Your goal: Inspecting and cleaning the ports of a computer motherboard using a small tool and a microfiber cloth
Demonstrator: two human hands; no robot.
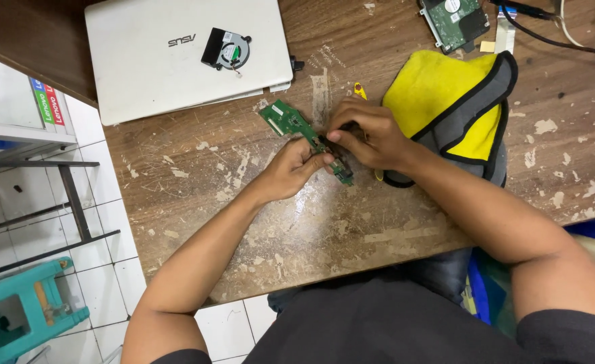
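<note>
Green circuit board [304, 138] is pinched in both hands: left hand [291, 168] steadies it mid-worktop [311, 229], right hand [365, 135] works its middle; next needs fine fingertip control.

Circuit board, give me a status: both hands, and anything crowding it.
Left hand grips green board from below. Right hand pinches a yellow-handled tool at the board's middle. Yellow cloth right beside; white laptop behind.

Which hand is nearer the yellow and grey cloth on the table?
Right. The right hand lies right beside the yellow and grey cloth, its wrist over the cloth's edge. The left hand holds the green circuit board farther away, on the side opposite the cloth.
</note>
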